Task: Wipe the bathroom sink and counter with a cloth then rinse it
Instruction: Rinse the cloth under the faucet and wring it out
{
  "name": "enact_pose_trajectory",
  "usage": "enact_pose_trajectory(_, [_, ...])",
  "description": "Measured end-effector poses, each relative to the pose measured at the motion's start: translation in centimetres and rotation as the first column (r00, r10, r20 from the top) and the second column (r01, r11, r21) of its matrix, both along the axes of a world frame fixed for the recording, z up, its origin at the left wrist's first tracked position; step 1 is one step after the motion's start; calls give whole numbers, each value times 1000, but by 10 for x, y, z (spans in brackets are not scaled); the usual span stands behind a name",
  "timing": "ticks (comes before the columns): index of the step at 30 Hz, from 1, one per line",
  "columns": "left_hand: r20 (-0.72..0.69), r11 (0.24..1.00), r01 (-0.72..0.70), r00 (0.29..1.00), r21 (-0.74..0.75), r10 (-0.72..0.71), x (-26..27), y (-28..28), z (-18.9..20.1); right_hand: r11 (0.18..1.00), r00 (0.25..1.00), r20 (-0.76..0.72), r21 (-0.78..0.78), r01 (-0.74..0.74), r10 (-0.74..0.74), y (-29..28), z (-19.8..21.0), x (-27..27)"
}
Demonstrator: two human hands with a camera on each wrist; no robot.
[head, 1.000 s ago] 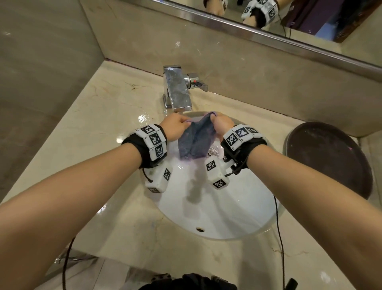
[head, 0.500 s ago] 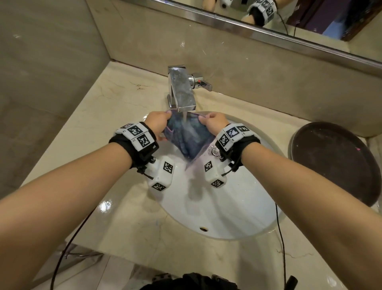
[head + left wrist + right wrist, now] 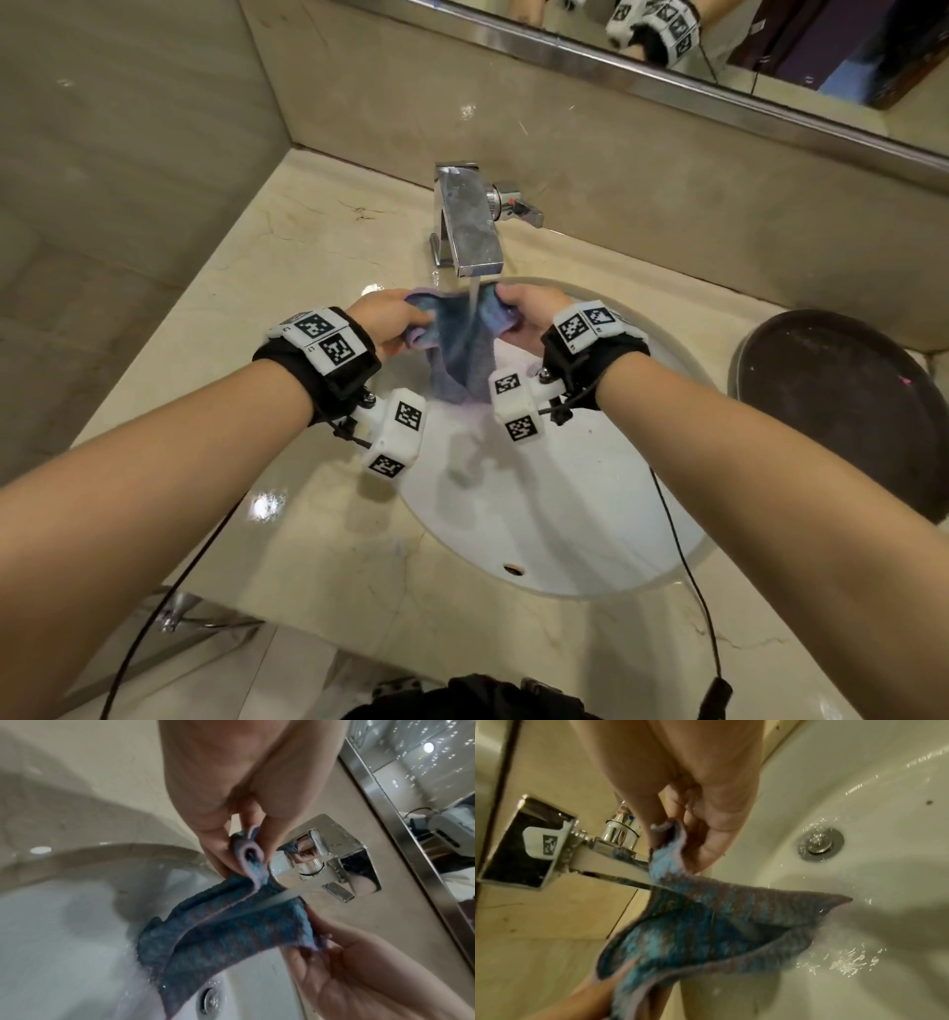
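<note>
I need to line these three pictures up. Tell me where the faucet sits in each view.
Head: the faucet stands top centre, behind the sink, its stream falling onto the blue cloth.
Left wrist: right of centre, beyond the left hand's fingers.
Right wrist: left of centre, spout pointing right.
Shared landmark: the water stream striking the cloth, visible in all three.

Beige marble counter (image 3: 215, 329) (glossy), bearing chrome faucet (image 3: 467, 221), dark round tray (image 3: 842, 406)

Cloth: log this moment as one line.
phase: rinse | cloth: under tap stream, over sink | left hand: pinches cloth | right hand: pinches cloth
</note>
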State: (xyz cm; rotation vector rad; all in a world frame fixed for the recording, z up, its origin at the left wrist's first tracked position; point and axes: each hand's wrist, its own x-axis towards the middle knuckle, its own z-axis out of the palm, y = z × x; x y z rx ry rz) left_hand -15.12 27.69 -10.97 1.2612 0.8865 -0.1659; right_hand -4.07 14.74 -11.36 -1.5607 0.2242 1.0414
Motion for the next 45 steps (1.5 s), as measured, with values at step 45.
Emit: enact_pose_trajectory(45, [158, 832, -157, 947, -532, 280, 25, -27, 4, 965, 968, 113, 113, -237, 225, 3, 5, -19])
